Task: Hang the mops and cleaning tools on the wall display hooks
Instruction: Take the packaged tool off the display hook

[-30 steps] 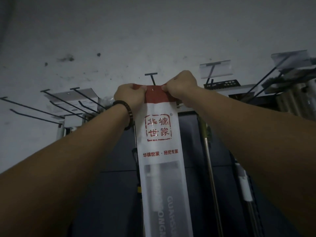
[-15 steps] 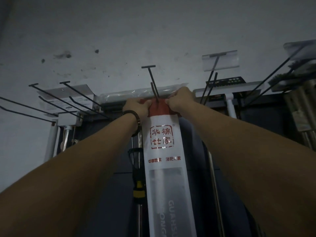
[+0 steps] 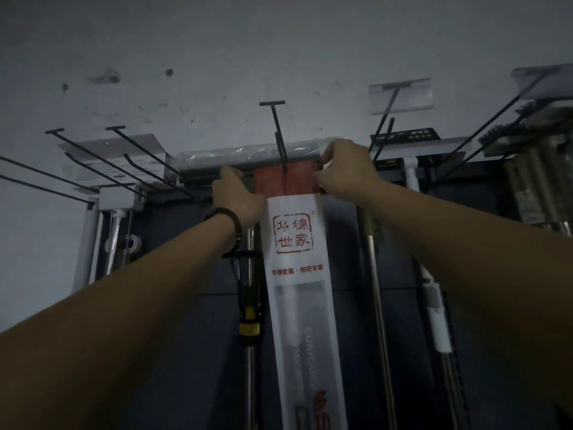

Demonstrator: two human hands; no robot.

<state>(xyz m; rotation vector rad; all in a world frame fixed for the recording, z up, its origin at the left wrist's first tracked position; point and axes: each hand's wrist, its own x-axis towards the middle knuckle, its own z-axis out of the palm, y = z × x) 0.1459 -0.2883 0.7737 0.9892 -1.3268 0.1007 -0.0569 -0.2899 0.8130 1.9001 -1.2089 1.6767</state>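
Both hands grip the packaged mop [image 3: 294,274] by its red header: the left hand [image 3: 238,197] pinches the left edge and the right hand [image 3: 344,169] the right edge. The black display hook [image 3: 279,135] meets the header's middle. The white bag hangs straight down between a yellow-banded handle [image 3: 248,324] on its left and a metal pole [image 3: 375,274] on its right.

The mop sleeve [image 3: 297,274] is seen to be thin white plastic, smooth and faintly glossy, with a red printed band across its top edge. The hook [image 3: 277,131] is made of thin black wire, matt in finish. The wall [image 3: 279,41] is covered in pale matt paint, roughened and flecked with dark marks. A clear plastic wrap [image 3: 248,153], crinkled and shiny, is noted, and the pole [image 3: 375,290] is of polished metal
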